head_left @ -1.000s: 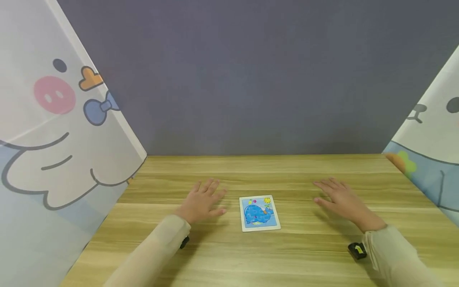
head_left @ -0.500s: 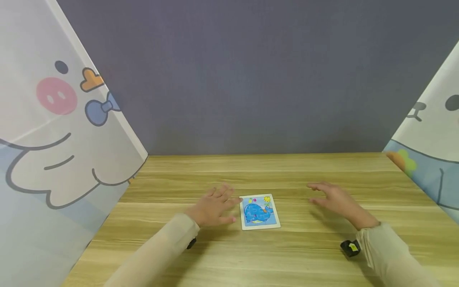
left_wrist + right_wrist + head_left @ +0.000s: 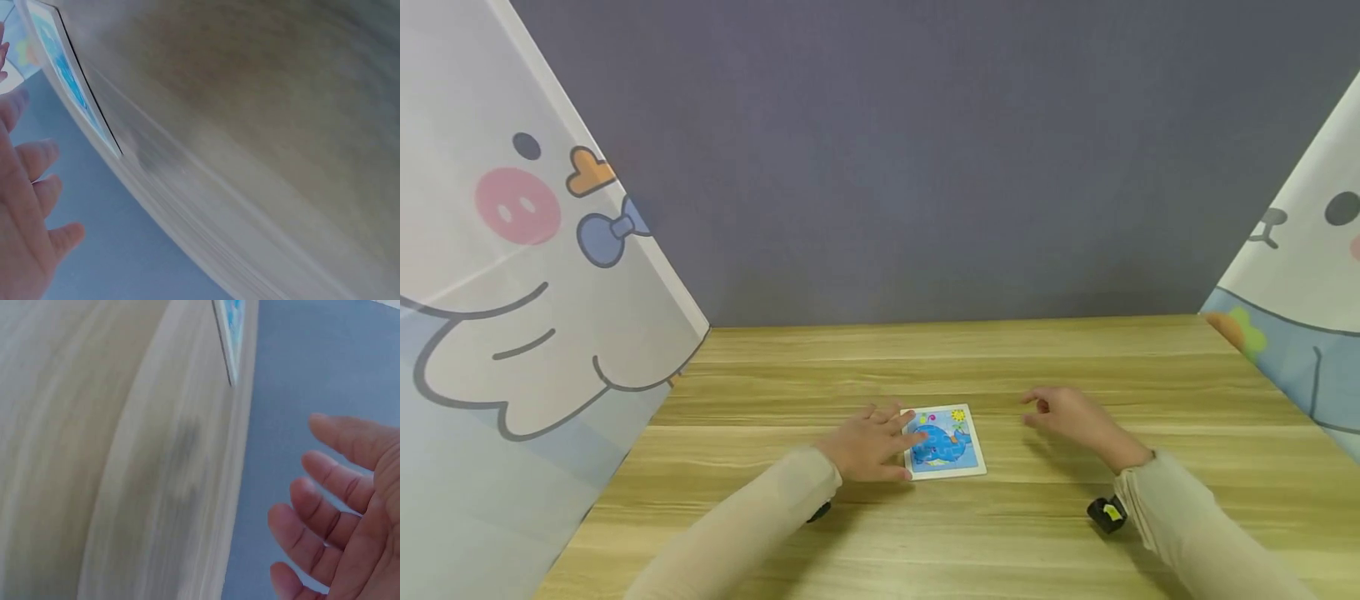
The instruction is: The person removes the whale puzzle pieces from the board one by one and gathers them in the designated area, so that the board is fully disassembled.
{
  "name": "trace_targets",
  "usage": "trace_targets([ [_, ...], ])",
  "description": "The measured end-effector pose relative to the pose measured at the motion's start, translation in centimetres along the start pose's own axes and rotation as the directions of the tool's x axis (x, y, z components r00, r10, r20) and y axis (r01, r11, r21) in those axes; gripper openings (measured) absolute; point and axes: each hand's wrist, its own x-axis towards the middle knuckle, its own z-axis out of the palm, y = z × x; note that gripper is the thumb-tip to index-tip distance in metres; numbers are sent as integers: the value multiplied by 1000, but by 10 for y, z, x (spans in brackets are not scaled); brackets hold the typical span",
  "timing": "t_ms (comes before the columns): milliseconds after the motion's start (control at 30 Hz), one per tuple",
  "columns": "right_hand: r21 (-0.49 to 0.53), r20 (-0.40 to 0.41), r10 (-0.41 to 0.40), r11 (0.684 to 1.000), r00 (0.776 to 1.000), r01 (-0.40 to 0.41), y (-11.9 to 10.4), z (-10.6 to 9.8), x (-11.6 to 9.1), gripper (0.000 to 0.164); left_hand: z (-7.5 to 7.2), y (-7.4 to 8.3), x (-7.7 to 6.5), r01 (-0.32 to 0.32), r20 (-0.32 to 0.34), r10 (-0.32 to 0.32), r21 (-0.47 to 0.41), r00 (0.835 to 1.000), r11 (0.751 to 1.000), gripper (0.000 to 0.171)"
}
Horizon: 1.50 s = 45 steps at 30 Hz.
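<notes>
A small jigsaw puzzle [image 3: 951, 446] with a blue whale and a yellow sun in a white frame lies flat on the wooden table. Spread fingers of my left hand [image 3: 868, 446] overlap its left edge in the head view; the left wrist view has this hand [image 3: 25, 219] raised off the tabletop, apart from the puzzle [image 3: 65, 69]. To the right of the puzzle, my right hand [image 3: 1075, 422] hovers with loosely bent fingers and nothing in them. The right wrist view shows that hand [image 3: 350, 519] palm side, with one corner of the puzzle [image 3: 234, 337] beyond it.
The wood-grain table [image 3: 955, 542] ends at a dark grey back wall [image 3: 925, 167]. Printed cartoon panels stand at the left [image 3: 550, 292] and right [image 3: 1315, 250]. A black wrist device [image 3: 1107, 514] hangs below the right sleeve.
My left hand has moved right, from beside the puzzle to over its left edge. My right hand has come left toward the puzzle, its fingers bending more. The puzzle stays in place.
</notes>
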Motion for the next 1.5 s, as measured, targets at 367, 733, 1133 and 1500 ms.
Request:
trace_targets([
  [367,-60,62,-6,998,998,10,-14,3,12,31,-7,11,16,6,50,-9,50,999,999,62],
  [733,-99,80,-55,993,995,62,-22,16,32,32,-11,10,32,20,92,-26,63,995,998,64],
  [1133,-164,109,-82,981,991,99,-32,37,46,29,-4,15,37,15,119,-27,98,993,995,64],
  [1500,-129,164,-5,991,986,27,-40,43,55,32,-5,6,36,52,122,-51,-4,991,999,61],
])
